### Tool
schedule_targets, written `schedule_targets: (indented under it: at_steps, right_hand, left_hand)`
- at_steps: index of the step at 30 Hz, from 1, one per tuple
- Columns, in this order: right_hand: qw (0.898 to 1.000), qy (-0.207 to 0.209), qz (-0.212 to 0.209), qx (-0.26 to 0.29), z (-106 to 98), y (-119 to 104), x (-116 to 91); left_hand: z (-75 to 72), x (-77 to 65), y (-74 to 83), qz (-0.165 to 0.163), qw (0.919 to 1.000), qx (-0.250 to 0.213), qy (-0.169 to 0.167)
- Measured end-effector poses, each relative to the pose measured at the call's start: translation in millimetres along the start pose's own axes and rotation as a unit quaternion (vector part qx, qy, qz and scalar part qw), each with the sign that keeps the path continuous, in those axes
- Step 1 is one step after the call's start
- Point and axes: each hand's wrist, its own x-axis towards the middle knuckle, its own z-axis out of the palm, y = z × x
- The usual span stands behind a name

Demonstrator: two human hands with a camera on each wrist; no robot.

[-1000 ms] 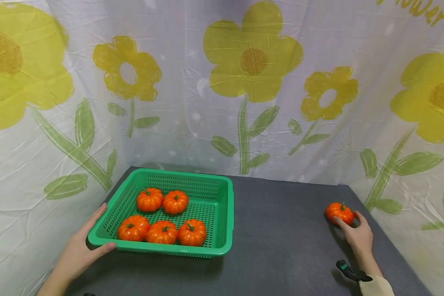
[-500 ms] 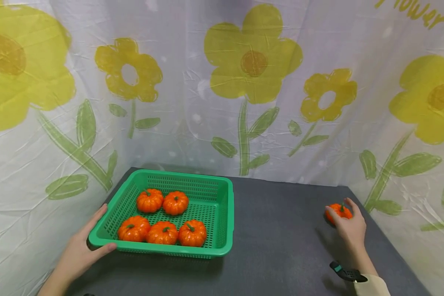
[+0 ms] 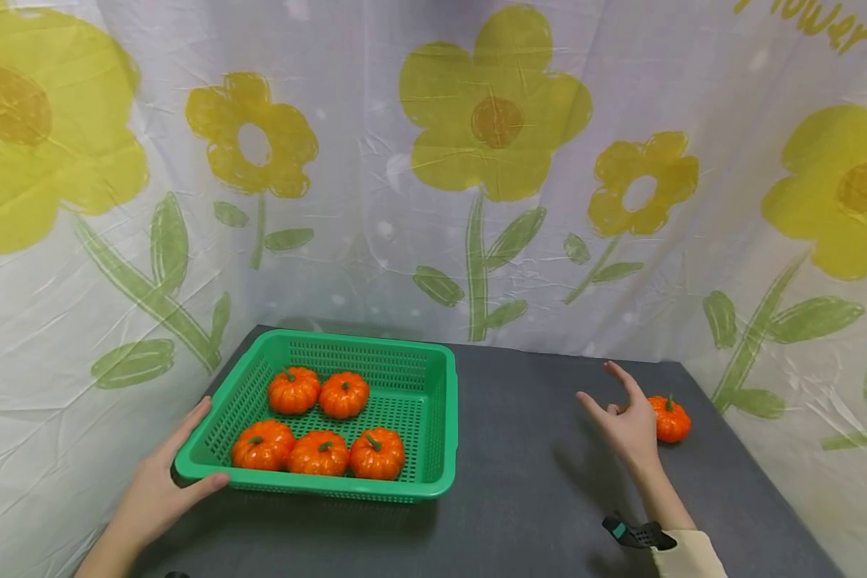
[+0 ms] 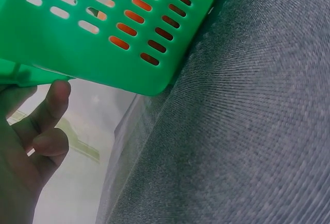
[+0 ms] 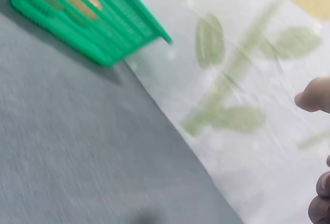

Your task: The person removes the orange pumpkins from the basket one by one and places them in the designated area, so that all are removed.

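A green plastic basket (image 3: 444, 433) with slotted walls stands on the dark table at left, several small orange pumpkins (image 3: 320, 453) with green stems in it. My left hand (image 3: 152, 494) holds the basket's near left corner, thumb along the front rim and fingers at the left side. From the left wrist, curled fingers (image 4: 58, 95) show right under the rim. My right hand (image 3: 632, 429) is over the table with thumb and forefinger spread and nothing between them. Just right of it sits a lone pumpkin (image 3: 670, 421), its left side partly hidden by the hand.
A dark grey cloth covers the table (image 3: 520, 449). Behind and along both sides hangs a pale curtain (image 3: 361, 241) printed with yellow flowers. A black band (image 3: 639, 534) circles the right wrist.
My right hand has let go of the lone pumpkin, lifted off it and moved left towards the basket. The pumpkin stays at the right. My left hand and the basket have kept their place.
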Motion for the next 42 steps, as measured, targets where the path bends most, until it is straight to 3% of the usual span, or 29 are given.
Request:
schedule_targets:
  at_steps: [13, 19, 35, 42]
  right_hand:
    - [0.996, -0.049, -0.076, 0.019, 48.6, -39.0, -4.7]
    - [0.993, -0.071, -0.086, 0.033, 67.9, -53.2, -5.9]
    - [0.985, -0.12, -0.107, 0.069, 121.4, -97.7, 7.5]
    - [0.981, -0.14, -0.113, 0.066, 140.4, -116.9, 16.0]
  left_hand:
    - [0.8, 0.7, -2.1, 0.001, 1.0, 0.004, -0.004]
    - [-0.7, 3.0, -0.3, -0.007, 0.9999, 0.006, -0.011]
    - [0.4, 2.7, -3.0, 0.025, 0.9996, 0.0, 0.014]
    - [0.5, 2.2, -3.1, 0.021, 0.9997, 0.0, 0.014]
